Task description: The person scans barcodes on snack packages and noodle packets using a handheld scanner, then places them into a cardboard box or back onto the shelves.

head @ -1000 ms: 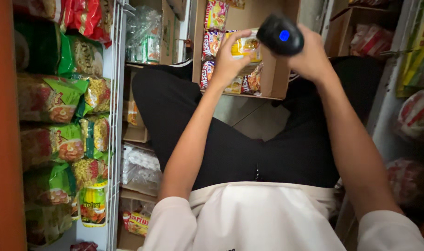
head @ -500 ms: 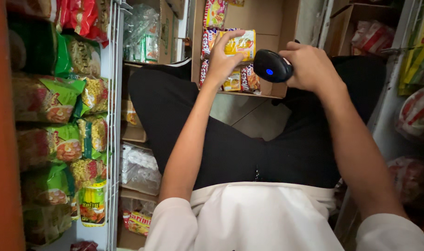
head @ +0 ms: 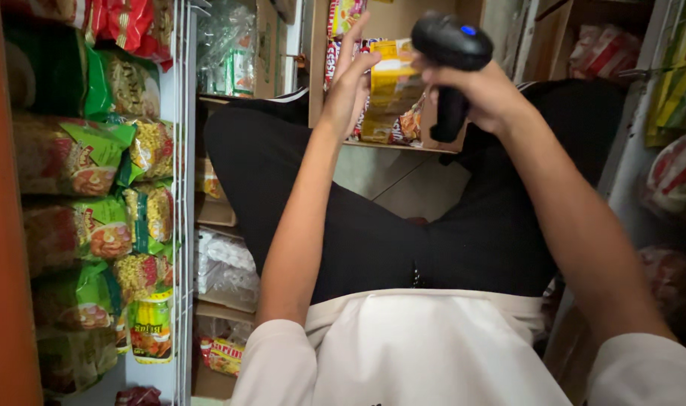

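I sit low with my black-trousered legs spread in front of me. My right hand (head: 487, 98) grips a black handheld scanner (head: 451, 53) with a small blue light on top, its head raised near the top of the view. My left hand (head: 352, 79) holds a yellow noodle packet (head: 392, 75) beside the scanner, fingers stretched up along its left edge. Both hands hover over an open cardboard box (head: 319, 68) filled with more yellow and red packets.
A white wire rack (head: 182, 188) on the left holds several green and yellow snack bags (head: 87, 158). Boxes and clear-wrapped goods (head: 223, 259) sit below it. Red-wrapped packs (head: 677, 177) lie along the right side. Grey tiled floor shows between my knees.
My right hand has tipped the scanner upright and lifted it. My left hand has shifted the yellow packet right, next to the scanner, and its fingers have spread.
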